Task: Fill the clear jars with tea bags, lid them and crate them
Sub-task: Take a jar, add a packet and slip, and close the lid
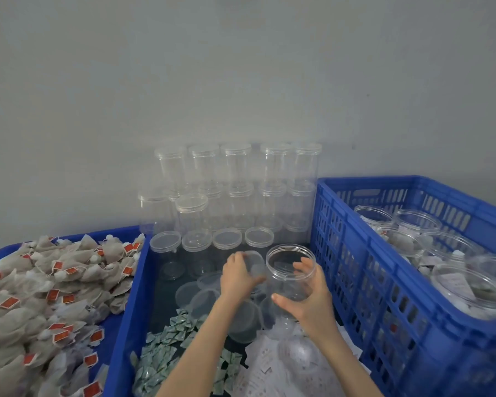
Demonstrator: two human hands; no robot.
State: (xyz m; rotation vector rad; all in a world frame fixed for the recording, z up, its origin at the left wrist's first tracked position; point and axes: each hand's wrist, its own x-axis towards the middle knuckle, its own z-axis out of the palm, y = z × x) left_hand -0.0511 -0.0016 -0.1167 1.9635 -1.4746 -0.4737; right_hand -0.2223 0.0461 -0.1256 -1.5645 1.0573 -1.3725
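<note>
Jars (407, 242) holding tea bags already sat in the crate (370, 282) at right, yet many stood empty by the wall while the right hand (307, 302) gripped an open, unfilled jar (291, 270) and the left hand (238, 275) pinched its lid (255, 265) just beside it.

Crate (364, 253): bright blue, slotted lattice walls. Tray (132, 282): same blue. Tea bags (26, 296): grey-beige mesh, red tags with white print. Jars (235, 167): clear, colourless. Sachets (161, 351): pale green-white print. Wall (241, 67): flat grey.
</note>
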